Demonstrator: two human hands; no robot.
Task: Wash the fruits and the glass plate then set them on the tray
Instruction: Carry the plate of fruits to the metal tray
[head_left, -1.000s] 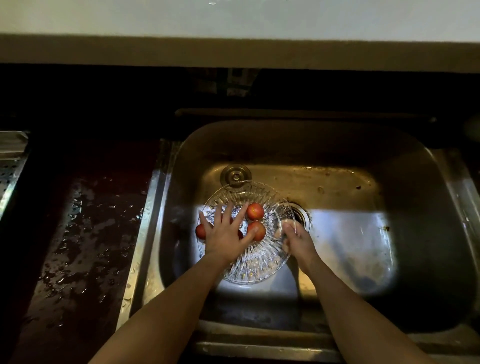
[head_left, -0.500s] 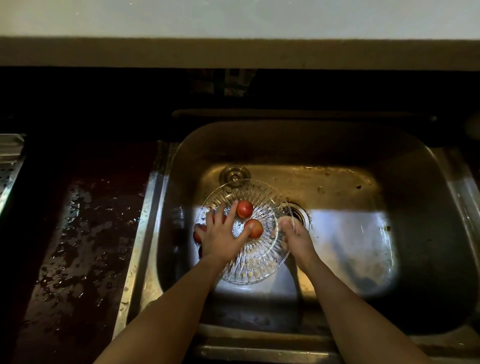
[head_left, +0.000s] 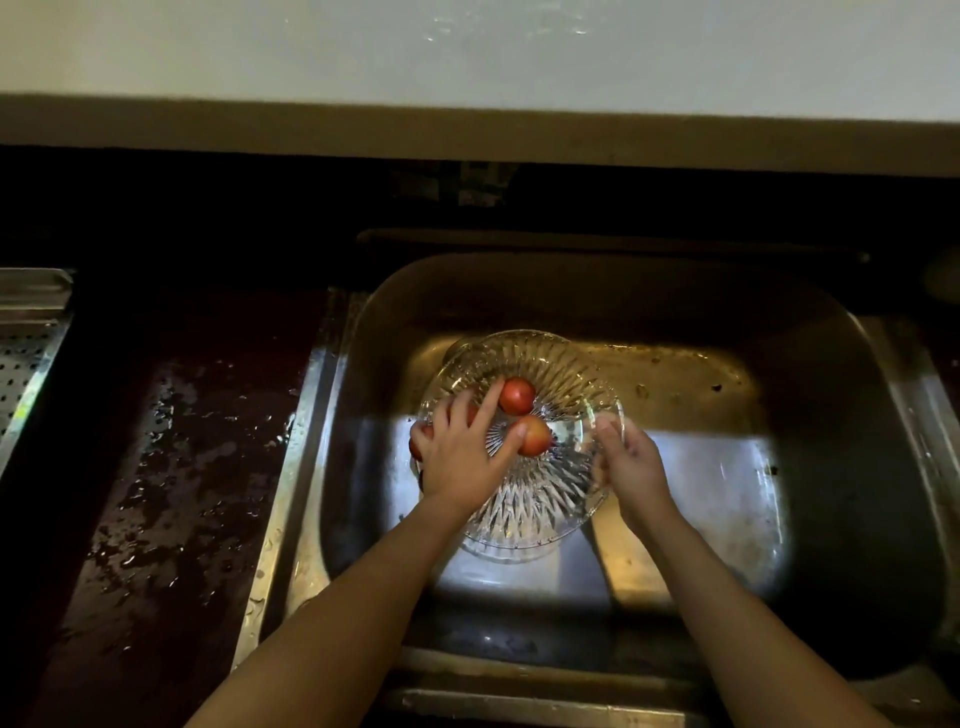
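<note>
A cut-glass plate (head_left: 540, 499) sits inside the steel sink (head_left: 857, 467), left of centre. Two red fruits lie on it in plain sight: one (head_left: 517, 396) near the middle and one (head_left: 535, 435) just below it. Another red fruit (head_left: 420, 442) peeks out at the plate's left edge, mostly hidden under my left hand (head_left: 462, 457). That hand rests flat on the plate with fingers spread, touching the fruits. My right hand (head_left: 631, 465) grips the plate's right rim.
A wet dark counter (head_left: 171, 493) lies left of the sink. A perforated steel tray (head_left: 26, 353) sits at the far left edge. The sink's right half is bare metal. A pale wall ledge (head_left: 467, 130) runs along the back.
The plate with its fruits has shifted up and away from me, now covering the small drain fitting at the back. Both hands moved with it.
</note>
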